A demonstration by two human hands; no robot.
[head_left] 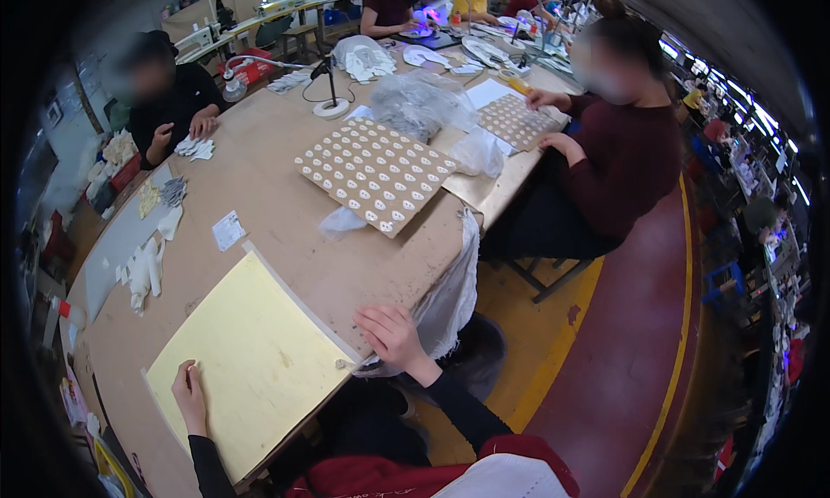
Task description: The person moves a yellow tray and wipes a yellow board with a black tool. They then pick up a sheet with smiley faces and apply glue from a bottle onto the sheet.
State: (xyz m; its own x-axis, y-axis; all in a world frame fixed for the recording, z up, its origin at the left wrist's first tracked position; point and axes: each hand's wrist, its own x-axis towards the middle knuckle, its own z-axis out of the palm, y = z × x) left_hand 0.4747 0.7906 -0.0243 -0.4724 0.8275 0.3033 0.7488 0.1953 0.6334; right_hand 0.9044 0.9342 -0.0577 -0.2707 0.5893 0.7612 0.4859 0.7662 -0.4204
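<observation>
Bulging, grey-filled bag (417, 109) beyond right hand (391, 335)

My black-sleeved left forearm (210, 465) slants up from below, ending in bare left fingers (183, 378), loosely curled and pointing forward. My black-sleeved right forearm (467, 410) reaches forward and leftward to a bare wrist (422, 370); my bare right fingers (372, 321) extend leftward, palm down, slightly apart.

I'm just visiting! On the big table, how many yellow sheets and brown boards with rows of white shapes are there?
Yellow sheet: 1
Brown boards: 2 (near one, far one)
Total: 3
</observation>
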